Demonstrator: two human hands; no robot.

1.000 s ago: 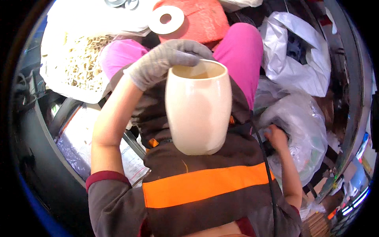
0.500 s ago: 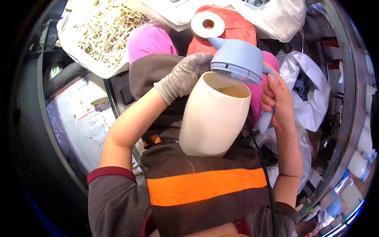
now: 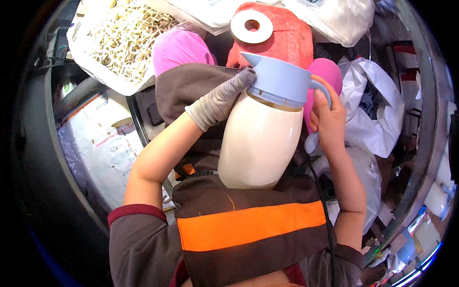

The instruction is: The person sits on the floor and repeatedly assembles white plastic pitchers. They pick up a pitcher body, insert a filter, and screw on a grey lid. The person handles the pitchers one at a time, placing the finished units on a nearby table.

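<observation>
A cream jug body (image 3: 260,143) leans in my lap against the apron. On its mouth rests a light blue jug top (image 3: 279,79) with a pointed spout and a handle; a narrow gap shows between the two. My left hand (image 3: 224,98), in a grey knit glove, is closed at the jug body's upper left, its fingertips against the blue top beside the spout. Part of those fingers is hidden. Bare fingers of my right hand (image 3: 327,115) are wrapped round the blue handle (image 3: 321,91).
Upper left, a white sack (image 3: 107,71) holds many small pale curved pieces. A white tape-like ring (image 3: 239,33) lies on red cloth (image 3: 287,38) ahead. White plastic bags (image 3: 377,110) stand on the right, with a dark frame edge (image 3: 425,95) beyond.
The blue top has come down and slightly left onto the jug's mouth, covering most of the opening. My right hand moved left with the handle; my left fingers now touch the top.
</observation>
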